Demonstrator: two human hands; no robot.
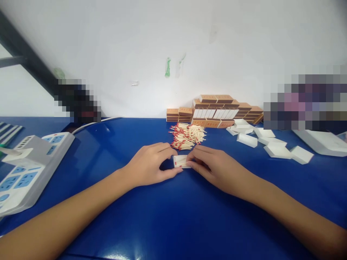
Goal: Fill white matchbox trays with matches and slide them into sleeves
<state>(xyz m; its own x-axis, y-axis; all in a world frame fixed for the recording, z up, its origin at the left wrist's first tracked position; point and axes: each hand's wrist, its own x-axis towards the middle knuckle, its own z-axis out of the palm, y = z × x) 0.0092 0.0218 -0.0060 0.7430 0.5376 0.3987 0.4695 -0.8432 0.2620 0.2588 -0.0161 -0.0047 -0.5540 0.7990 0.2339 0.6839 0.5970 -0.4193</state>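
A small white matchbox tray (178,159) lies on the blue table in front of me, with a few red-headed matchsticks inside. My left hand (150,162) holds the tray's left end, its forefinger at the far side and its thumb at the near side. Over the right end, my right hand (211,164) has its fingertips pinched together at the matchsticks in the tray. That hand covers part of the tray. Just beyond both hands is a loose pile of matchsticks (188,136), most with red heads showing.
Brown matchboxes (217,112) are stacked against the white wall. Several empty white trays (276,148) lie scattered at the right, near a larger white box (325,142). A power strip (40,173) with a plugged-in adapter occupies the left side. People at both sides are blurred out.
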